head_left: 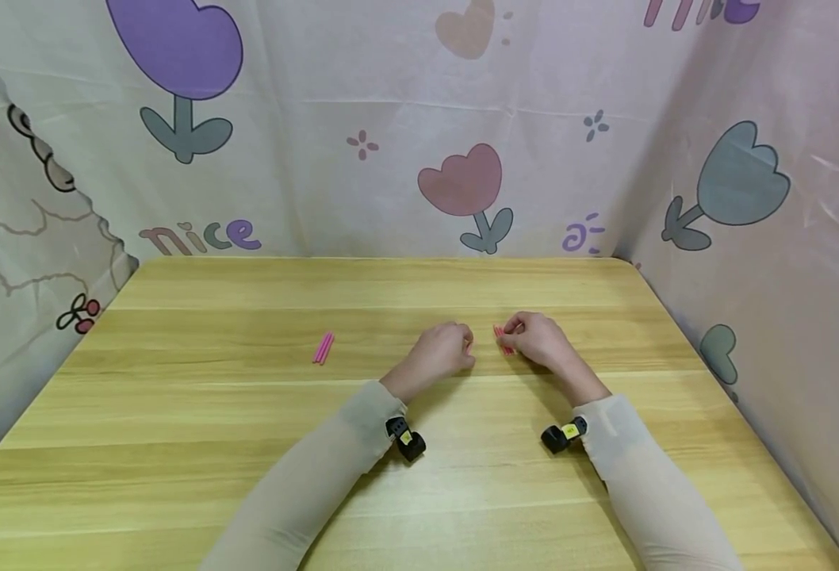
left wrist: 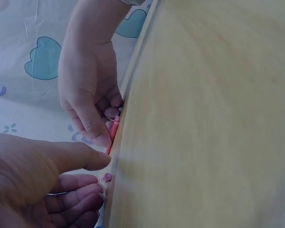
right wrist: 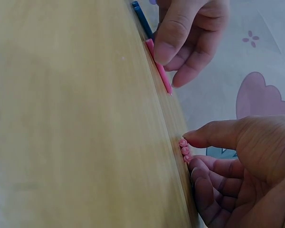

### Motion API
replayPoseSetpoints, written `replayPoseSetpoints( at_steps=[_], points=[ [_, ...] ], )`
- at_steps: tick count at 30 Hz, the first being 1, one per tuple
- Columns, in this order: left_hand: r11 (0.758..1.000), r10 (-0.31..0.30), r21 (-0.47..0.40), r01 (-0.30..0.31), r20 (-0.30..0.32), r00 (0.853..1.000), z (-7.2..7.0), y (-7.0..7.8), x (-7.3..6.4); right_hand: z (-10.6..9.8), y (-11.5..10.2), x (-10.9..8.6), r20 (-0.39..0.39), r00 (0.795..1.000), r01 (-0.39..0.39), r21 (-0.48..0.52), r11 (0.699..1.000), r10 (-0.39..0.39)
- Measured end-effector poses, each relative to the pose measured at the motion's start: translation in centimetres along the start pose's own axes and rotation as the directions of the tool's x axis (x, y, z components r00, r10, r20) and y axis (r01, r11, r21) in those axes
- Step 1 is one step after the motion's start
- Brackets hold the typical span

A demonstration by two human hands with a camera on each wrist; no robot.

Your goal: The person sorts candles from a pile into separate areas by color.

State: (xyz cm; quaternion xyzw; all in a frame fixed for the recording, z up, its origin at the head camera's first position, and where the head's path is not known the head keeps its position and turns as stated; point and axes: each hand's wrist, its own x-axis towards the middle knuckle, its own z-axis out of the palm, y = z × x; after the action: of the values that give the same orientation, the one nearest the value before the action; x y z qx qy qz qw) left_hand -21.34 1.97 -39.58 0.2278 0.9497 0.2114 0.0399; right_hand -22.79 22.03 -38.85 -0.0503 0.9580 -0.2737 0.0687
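Just left of the table's centre in the head view, my left hand (head_left: 437,354) is low over the wood, thumb and fingers curled about a short pink stick (right wrist: 160,69). One end of that stick shows between thumb and forefinger in the left wrist view. A little to the right, my right hand (head_left: 537,337) pinches a side-by-side bunch of pinkish-red sticks (head_left: 501,339) at the table top. Three rough stick ends (right wrist: 185,150) line up between its thumb and fingers in the right wrist view. Farther left lies a small group of bright pink sticks (head_left: 323,349).
Light wood-grain table (head_left: 177,428) spreads under both arms. Printed cloth (head_left: 305,182) hangs along its back and sides. Each wrist carries a small black camera, the left one (head_left: 407,440) and the right one (head_left: 564,434). A dark blue-looking stick (right wrist: 142,20) shows beyond my left hand.
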Motion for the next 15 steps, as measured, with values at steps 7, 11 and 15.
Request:
replayPoseSetpoints(
  at_steps=[7, 11, 15],
  points=[
    [0.999, -0.001, -0.036, 0.002, 0.026, 1.000, -0.07, -0.10, 0.01, 0.09, -0.02, -0.07, -0.004, 1.000, -0.004, 0.000, 1.000, 0.004],
    [0.999, 0.004, -0.045, -0.002, 0.037, 0.999, 0.00, -0.23, 0.12, 0.16, 0.00, 0.09, -0.012, 1.000, 0.003, -0.006, 1.000, -0.003],
    [1.000, 0.006, -0.027, -0.005, 0.047, 0.999, 0.03, -0.26, 0.17, 0.15, 0.00, 0.14, -0.016, 1.000, 0.006, -0.008, 1.000, -0.006]
  ],
)
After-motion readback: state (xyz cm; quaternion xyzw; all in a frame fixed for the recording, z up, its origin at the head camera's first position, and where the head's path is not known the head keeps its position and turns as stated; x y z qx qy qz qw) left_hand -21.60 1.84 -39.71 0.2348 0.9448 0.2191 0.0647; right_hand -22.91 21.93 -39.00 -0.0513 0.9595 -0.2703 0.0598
